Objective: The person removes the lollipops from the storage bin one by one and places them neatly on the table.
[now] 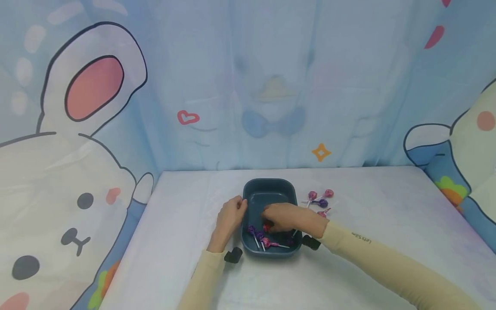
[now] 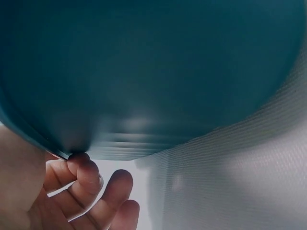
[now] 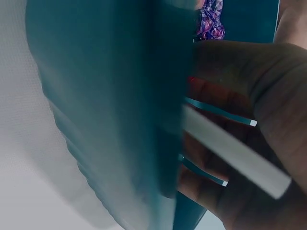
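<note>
A dark teal plastic bin (image 1: 267,188) stands on the white table. My left hand (image 1: 230,218) holds its left rim; in the left wrist view, curled fingertips (image 2: 86,172) touch the rim from outside. My right hand (image 1: 284,217) reaches over the right wall into the bin, fingers curled down at a red lollipop (image 1: 266,227), partly hidden beneath them. Purple lollipops (image 1: 252,229) and a pink lollipop (image 1: 266,243) lie at the bin's near end. In the right wrist view, a white stick (image 3: 235,151) crosses in front of the palm, and a purple wrapper (image 3: 210,21) shows above.
Right of the bin, several loose lollipops lie on the table, among them a purple one (image 1: 323,203) and a pink one (image 1: 329,193). A blue cartoon-printed curtain (image 1: 271,86) hangs behind the table (image 1: 387,202).
</note>
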`<state>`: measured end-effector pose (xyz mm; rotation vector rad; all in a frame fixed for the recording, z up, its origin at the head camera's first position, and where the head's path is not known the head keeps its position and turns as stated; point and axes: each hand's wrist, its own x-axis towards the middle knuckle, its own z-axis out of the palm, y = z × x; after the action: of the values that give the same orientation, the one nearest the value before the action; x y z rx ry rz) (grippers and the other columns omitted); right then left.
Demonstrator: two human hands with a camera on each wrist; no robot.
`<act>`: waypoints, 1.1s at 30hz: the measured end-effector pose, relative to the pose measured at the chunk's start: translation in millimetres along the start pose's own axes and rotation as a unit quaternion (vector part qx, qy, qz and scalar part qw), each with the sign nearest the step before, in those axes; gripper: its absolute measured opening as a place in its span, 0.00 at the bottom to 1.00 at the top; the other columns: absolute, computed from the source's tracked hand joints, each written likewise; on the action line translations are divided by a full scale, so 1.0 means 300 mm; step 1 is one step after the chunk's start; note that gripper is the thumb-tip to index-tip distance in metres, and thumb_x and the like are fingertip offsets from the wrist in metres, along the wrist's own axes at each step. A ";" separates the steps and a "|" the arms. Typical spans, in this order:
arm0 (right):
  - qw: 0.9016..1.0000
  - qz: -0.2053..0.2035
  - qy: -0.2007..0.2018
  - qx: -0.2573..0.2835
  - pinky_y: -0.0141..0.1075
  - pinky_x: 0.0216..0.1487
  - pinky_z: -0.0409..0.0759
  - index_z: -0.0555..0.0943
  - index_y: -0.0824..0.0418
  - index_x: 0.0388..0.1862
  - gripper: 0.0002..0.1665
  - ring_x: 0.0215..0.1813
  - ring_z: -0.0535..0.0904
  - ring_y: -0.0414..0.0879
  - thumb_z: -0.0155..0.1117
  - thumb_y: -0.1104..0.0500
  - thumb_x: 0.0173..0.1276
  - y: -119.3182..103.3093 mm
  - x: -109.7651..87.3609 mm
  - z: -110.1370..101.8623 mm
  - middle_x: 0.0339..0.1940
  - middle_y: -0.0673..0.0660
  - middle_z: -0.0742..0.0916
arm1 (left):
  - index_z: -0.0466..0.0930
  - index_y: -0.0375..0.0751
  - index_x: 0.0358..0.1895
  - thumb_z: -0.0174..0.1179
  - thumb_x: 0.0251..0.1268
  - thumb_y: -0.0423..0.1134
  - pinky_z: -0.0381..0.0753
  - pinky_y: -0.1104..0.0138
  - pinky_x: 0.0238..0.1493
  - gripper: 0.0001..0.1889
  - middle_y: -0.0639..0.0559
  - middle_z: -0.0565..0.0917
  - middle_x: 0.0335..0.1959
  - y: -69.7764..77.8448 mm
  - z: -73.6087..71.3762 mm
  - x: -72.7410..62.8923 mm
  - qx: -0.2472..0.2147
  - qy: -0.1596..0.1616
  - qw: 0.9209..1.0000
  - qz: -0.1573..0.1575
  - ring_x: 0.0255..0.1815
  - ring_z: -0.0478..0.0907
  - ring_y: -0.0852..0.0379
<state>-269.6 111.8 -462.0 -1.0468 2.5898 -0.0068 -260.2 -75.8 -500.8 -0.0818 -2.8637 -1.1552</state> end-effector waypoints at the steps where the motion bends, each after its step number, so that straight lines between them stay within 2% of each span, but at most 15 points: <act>1: 1.000 0.002 0.000 0.000 0.36 0.41 0.78 0.85 0.54 0.44 0.13 0.34 0.74 0.40 0.74 0.51 0.64 0.001 0.001 -0.001 0.33 0.47 0.82 | 0.68 0.45 0.25 0.51 0.76 0.46 0.62 0.67 0.22 0.17 0.55 0.68 0.19 0.000 -0.001 0.001 0.000 0.000 1.000 0.000 0.20 0.65 0.59; 9: 1.000 -0.013 0.012 0.011 0.36 0.40 0.78 0.85 0.54 0.43 0.12 0.33 0.74 0.39 0.74 0.52 0.63 0.018 -0.007 -0.003 0.33 0.46 0.83 | 0.68 0.45 0.25 0.51 0.76 0.46 0.63 0.68 0.22 0.17 0.56 0.68 0.19 -0.004 0.007 -0.002 0.000 -0.002 1.000 0.000 0.20 0.65 0.59; 21: 0.998 -0.025 0.055 0.037 0.38 0.47 0.81 0.84 0.56 0.46 0.13 0.38 0.77 0.39 0.72 0.54 0.65 0.071 -0.063 -0.081 0.37 0.48 0.85 | 0.68 0.45 0.25 0.52 0.76 0.45 0.62 0.68 0.22 0.17 0.55 0.67 0.19 0.007 -0.001 -0.001 -0.004 0.005 1.000 0.003 0.20 0.64 0.59; 28: 0.994 -0.037 0.073 0.068 0.42 0.50 0.82 0.83 0.56 0.47 0.13 0.43 0.80 0.43 0.71 0.55 0.66 0.088 -0.099 -0.117 0.41 0.50 0.85 | 0.69 0.44 0.26 0.51 0.76 0.45 0.62 0.68 0.22 0.17 0.55 0.68 0.19 0.007 -0.001 -0.002 -0.010 0.002 1.000 0.001 0.20 0.65 0.59; 33: 0.992 -0.055 0.087 0.071 0.43 0.53 0.82 0.84 0.56 0.48 0.13 0.48 0.82 0.47 0.71 0.54 0.67 0.096 -0.128 -0.138 0.43 0.50 0.85 | 0.69 0.44 0.26 0.51 0.77 0.45 0.62 0.68 0.22 0.16 0.55 0.68 0.19 0.007 0.000 -0.002 -0.007 0.003 1.000 0.000 0.20 0.65 0.59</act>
<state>-276.6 153.5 -415.0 -1.1813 2.6349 -0.3174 -259.6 -74.4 -499.4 -0.0802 -2.8512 -1.1735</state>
